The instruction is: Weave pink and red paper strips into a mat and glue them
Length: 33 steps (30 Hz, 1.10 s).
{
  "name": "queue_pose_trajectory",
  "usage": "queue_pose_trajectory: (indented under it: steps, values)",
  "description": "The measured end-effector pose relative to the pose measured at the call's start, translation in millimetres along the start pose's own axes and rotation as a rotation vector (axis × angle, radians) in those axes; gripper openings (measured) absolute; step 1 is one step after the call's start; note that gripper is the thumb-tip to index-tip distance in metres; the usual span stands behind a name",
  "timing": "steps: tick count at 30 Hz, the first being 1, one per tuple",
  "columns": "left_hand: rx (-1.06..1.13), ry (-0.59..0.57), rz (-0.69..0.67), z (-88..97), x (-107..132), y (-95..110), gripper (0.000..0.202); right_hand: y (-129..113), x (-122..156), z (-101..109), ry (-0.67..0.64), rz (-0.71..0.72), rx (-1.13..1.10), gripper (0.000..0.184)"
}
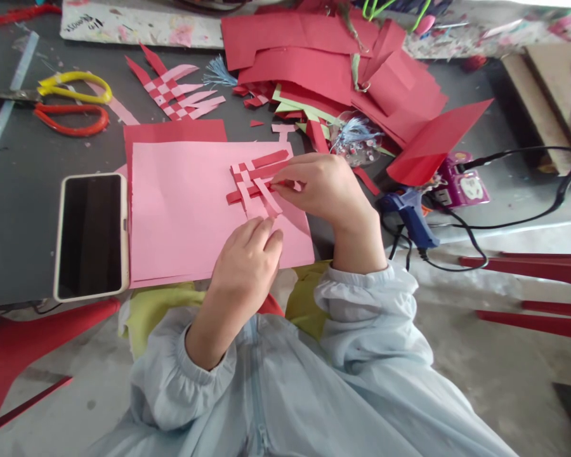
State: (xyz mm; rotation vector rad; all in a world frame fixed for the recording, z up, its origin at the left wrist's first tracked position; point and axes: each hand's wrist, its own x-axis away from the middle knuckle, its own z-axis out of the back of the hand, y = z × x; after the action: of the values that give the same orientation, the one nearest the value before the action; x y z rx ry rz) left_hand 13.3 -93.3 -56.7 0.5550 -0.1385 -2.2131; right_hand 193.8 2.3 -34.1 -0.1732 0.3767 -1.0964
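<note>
A small weave of red and pink paper strips point(242, 172) lies on a pink paper sheet point(171, 209). Its strips cross in a checked pattern at the upper left, with loose ends spreading right and down. Thumb and forefinger of my right hand point(321, 187) pinch a red paper strip point(254, 190) at the weave's right side. Below the weave, my left hand point(250, 251) rests on the sheet with curled fingers close together. A loose pink strip point(269, 198) ends just above those fingers. Whatever lies under the left fingertips is hidden.
Scissors point(71, 101) and a phone point(91, 236) lie left. Behind are a woven red-and-pink piece point(171, 92), a blue tassel point(219, 71) and stacked red paper point(304, 70). A blue glue gun point(409, 216) and black cable point(564, 184) lie right, beside a purple box point(462, 181).
</note>
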Motion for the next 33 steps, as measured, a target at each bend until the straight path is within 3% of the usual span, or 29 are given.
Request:
queue_pose_trajectory:
  steps: [4,9,20,24,30,33]
  values:
    - [0.011,-0.007,0.004,-0.3,-0.3,-0.1,0.024,3.4,2.8,8.3,-0.048,-0.02,-0.109,0.017]
    - [0.021,0.002,0.005,-1.7,0.2,-0.3,0.023,7.0,5.0,17.5,-0.091,-0.174,-0.113,0.02]
    - [-0.013,0.024,-0.005,-1.3,-1.4,-0.4,0.021,2.4,-0.2,12.9,-0.171,-0.324,-0.086,0.012]
    - [-0.017,0.04,-0.006,-2.0,-1.4,0.5,0.02,3.6,-0.2,9.9,-0.152,-0.323,-0.021,0.008]
    - [0.01,0.008,0.015,-2.8,-0.4,0.8,0.022,0.5,5.9,9.6,-0.081,-0.171,0.186,0.013]
    - [0.011,0.005,0.009,-2.1,-0.6,1.0,0.023,-5.1,7.3,10.7,-0.1,-0.174,0.256,0.014]
